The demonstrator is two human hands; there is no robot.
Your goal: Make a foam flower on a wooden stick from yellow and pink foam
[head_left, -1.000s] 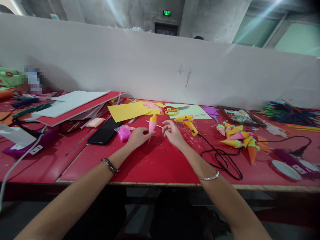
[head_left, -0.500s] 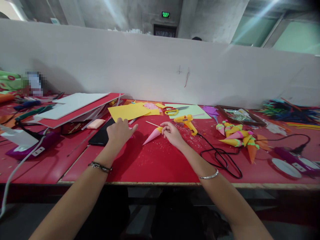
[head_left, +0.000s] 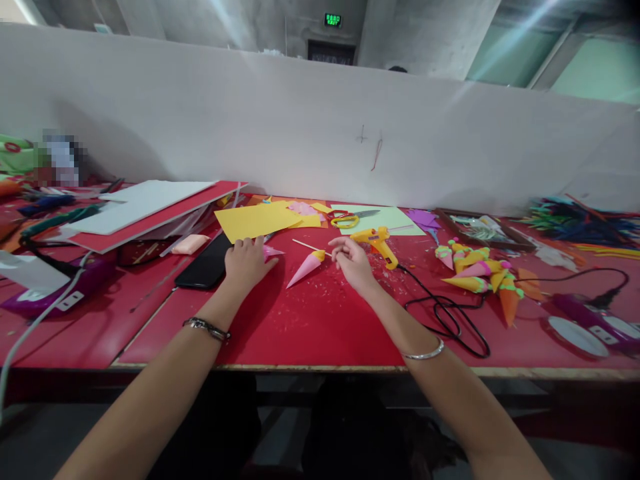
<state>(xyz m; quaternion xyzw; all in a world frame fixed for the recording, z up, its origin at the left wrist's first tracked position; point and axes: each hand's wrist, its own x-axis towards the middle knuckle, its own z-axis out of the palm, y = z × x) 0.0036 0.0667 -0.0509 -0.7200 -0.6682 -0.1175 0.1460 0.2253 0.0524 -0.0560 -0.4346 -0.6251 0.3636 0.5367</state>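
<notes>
On the red tabletop (head_left: pixel 310 333), a pink cone with a yellow top (head_left: pixel 307 268) lies on its side between the two hands, its narrow tip pointing toward the near edge and the left. The left hand (head_left: pixel 246 265) is palm down just beside the black phone (head_left: pixel 205 263), its thumb spread away from the bent fingers; a pink piece (head_left: pixel 271 251) shows past the fingers, but whether they grip it cannot be told. The right hand (head_left: pixel 353 263) is near the cone's yellow end, fingers curled in toward the thumb; whether they pinch anything is unclear. A thin pale stick (head_left: pixel 305 245) lies behind the cone, its right end close to these fingertips. Just beyond the right hand rests a yellow glue gun (head_left: pixel 383 247), its black cord (head_left: pixel 440 300) looping to the right. Farther back, scissors (head_left: pixel 346 221) with red and yellow handles lie on a pale green sheet (head_left: pixel 395 219), near a yellow sheet (head_left: pixel 255 221). Well to the right of the right hand sits a cluster of decorated cones (head_left: pixel 480 269) in yellow, pink and orange, in front of a brown-edged tray (head_left: pixel 517 241). White and red boards (head_left: pixel 155 208) lie to the left, behind a pale pink block (head_left: pixel 191 244).
</notes>
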